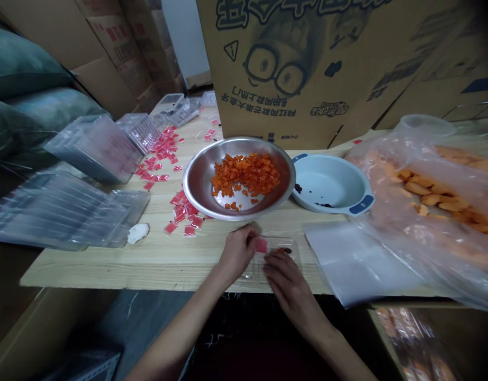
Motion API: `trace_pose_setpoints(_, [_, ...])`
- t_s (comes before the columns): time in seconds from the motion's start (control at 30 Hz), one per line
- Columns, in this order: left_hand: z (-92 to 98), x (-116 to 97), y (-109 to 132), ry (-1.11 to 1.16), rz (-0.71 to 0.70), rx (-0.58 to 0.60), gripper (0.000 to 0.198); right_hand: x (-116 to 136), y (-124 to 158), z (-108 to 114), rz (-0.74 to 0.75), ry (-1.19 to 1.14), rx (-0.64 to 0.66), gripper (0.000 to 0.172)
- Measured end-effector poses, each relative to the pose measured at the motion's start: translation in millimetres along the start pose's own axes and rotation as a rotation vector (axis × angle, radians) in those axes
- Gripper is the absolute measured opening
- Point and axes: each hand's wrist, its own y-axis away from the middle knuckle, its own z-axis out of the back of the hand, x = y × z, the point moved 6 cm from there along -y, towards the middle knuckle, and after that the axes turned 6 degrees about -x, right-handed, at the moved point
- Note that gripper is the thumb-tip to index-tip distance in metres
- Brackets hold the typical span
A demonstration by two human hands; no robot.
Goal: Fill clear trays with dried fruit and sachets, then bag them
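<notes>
A small clear plastic tray (272,242) lies near the table's front edge, just in front of the steel bowl (192,182). My left hand (239,253) pinches a small red packet (261,245) over the tray's left part. My right hand (287,278) covers the tray's near right part, its fingers bent and close together; whatever they hold, if anything, is hidden. Beyond those fingers, a bit of orange fruit and a dark piece (287,251) show inside the tray. Diced orange fruit (247,172) fills much of the bowl.
Right of the bowl stands a light blue basin (333,182) with a few dark bits. A plastic bag of orange slices (434,193) lies at the right. Red packets (160,153) are scattered on the left, beside stacked clear trays (57,206). A large carton (291,69) stands behind.
</notes>
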Motion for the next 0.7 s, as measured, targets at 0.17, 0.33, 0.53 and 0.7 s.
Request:
trace_pose_setpoints(0.17, [-14.0, -7, 19, -0.074, -0.101, -0.093, 0.01, 0, -3, 1, -0.041, 0.015, -0.02, 0.035])
trace_pose_setpoints(0.33, [26.8, -4, 28, -0.13, -0.182, -0.243, 0.008, -4, -8, -7, 0.048, 0.123, 0.025, 0.062])
trace_pose_setpoints(0.53, [132.3, 66, 26, -0.512, 0.018, -0.492, 0.019, -15, -9, -18, 0.141, 0.209, 0.047, 0.06])
trace_pose_setpoints(0.7, [158.5, 110, 26, -0.42, 0.141, -0.401, 0.015, -6, -7, 1, 0.12, 0.166, 0.012, 0.052])
